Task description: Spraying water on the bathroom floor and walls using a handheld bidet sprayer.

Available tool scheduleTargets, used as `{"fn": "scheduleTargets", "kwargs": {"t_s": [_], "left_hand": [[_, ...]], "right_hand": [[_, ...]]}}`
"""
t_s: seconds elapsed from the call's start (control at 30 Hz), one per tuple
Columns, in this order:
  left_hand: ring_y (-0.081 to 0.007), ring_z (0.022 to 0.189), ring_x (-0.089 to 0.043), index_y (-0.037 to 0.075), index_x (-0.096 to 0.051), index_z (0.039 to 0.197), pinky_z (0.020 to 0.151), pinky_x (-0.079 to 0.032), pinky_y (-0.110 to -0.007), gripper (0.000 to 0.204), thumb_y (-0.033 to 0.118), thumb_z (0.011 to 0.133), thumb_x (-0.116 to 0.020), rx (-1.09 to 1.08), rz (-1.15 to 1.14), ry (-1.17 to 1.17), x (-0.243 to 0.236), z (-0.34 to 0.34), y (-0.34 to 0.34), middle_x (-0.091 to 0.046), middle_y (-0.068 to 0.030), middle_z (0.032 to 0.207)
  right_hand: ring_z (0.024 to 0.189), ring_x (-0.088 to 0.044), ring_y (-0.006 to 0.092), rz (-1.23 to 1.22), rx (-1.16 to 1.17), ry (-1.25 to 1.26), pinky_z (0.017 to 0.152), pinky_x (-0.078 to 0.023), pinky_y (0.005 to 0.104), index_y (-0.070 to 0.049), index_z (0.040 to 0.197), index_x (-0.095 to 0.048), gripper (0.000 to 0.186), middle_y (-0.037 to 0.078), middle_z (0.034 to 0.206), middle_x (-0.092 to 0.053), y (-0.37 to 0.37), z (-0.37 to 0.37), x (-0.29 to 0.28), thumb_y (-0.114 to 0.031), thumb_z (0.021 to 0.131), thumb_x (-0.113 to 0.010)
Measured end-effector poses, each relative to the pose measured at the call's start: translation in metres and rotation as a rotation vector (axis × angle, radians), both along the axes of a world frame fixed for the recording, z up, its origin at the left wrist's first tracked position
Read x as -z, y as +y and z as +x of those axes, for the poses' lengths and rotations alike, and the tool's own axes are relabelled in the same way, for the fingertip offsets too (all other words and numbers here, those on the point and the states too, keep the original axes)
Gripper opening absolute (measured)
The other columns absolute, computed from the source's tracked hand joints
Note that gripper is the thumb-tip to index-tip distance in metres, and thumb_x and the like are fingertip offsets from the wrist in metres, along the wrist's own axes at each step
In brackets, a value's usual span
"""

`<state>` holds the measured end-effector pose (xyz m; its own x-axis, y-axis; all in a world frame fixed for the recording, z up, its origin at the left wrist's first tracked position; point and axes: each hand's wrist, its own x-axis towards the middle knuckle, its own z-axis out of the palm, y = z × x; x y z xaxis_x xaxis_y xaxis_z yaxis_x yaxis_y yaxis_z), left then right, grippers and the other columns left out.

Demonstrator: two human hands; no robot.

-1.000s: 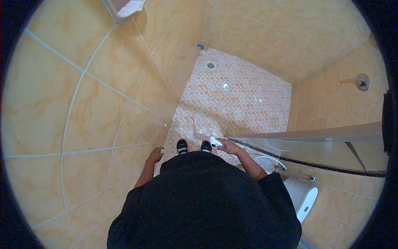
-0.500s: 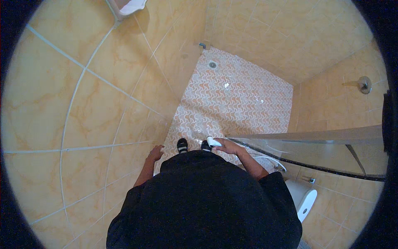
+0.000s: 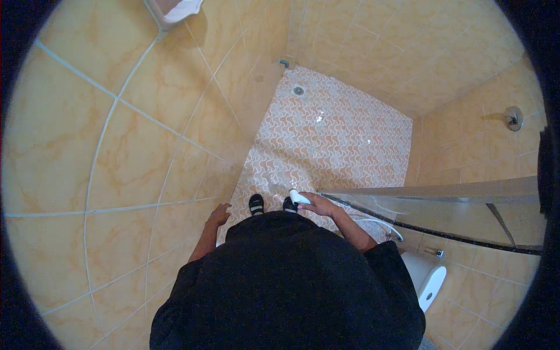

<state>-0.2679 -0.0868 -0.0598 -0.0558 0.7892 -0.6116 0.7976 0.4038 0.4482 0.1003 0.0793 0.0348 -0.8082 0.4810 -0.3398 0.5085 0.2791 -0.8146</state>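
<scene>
- I see the right hand (image 3: 320, 205) gripping a white sprayer (image 3: 299, 198).
- Sprayer sticks out past those fingers toward 10 o'clock, partly over the right shoe (image 3: 290, 205) in my view.
- Left hand (image 3: 219, 214): fingers loosely open, tiled wall (image 3: 131, 169) at 9 o'clock, can't tell if touching.
- White hose (image 3: 385, 223), right hand's 3–4 o'clock.

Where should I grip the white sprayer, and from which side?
Probably at its rear, coming from the right, where the right hand holds the white sprayer: its free end points forward and left, so this grip leaves that end uncovered. The rear's exact shape is hidden.
</scene>
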Motion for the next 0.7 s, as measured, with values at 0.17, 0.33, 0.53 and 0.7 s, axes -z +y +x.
{"fn": "scheduleTargets", "kwargs": {"t_s": [0.17,0.33,0.53,0.7], "left_hand": [[-0.0325,0.106,-0.038,0.014,-0.041,0.109,0.087,-0.034,-0.038,0.038,0.019,0.073,-0.053,-0.007,-0.016,-0.025,-0.008,0.002,0.001,-0.04,-0.018,0.113],[-0.0321,0.103,-0.04,0.014,-0.042,0.109,0.085,-0.034,-0.038,0.038,0.018,0.073,-0.053,0.001,0.035,0.018,-0.008,0.004,-0.002,-0.043,-0.0164,0.108],[-0.0319,0.102,-0.04,0.012,-0.043,0.107,0.085,-0.034,-0.038,0.037,0.018,0.073,-0.053,-0.033,-0.011,-0.025,-0.011,0.005,0.003,-0.044,-0.0172,0.106],[-0.0327,0.101,-0.041,0.01,-0.043,0.107,0.084,-0.035,-0.038,0.038,0.017,0.072,-0.054,0.021,0.066,-0.024,-0.005,0.004,0.001,-0.045,-0.0186,0.104]], "right_hand": [[0.095,-0.047,0.0285,-0.082,0.122,-0.047,0.081,-0.035,0.0337,-0.002,0.111,-0.038,0.048,0.018,0.103,-0.048,0.005,0.009,0.016,-0.031,0.076,-0.051],[0.094,-0.047,0.0281,-0.025,0.228,-0.078,0.08,-0.035,0.0333,-0.001,0.109,-0.041,0.046,0.019,0.102,-0.049,0.007,0.024,0.029,-0.03,0.076,-0.052],[0.095,-0.047,0.0292,0.003,0.354,-0.113,0.081,-0.035,0.0336,0.001,0.107,-0.042,0.047,0.019,0.103,-0.048,0.003,0.036,0.042,-0.034,0.077,-0.05],[0.095,-0.047,0.0301,0.026,0.423,-0.127,0.082,-0.035,0.0344,0.001,0.109,-0.041,0.049,0.02,0.102,-0.049,0.003,0.04,0.041,-0.036,0.077,-0.049]]}}
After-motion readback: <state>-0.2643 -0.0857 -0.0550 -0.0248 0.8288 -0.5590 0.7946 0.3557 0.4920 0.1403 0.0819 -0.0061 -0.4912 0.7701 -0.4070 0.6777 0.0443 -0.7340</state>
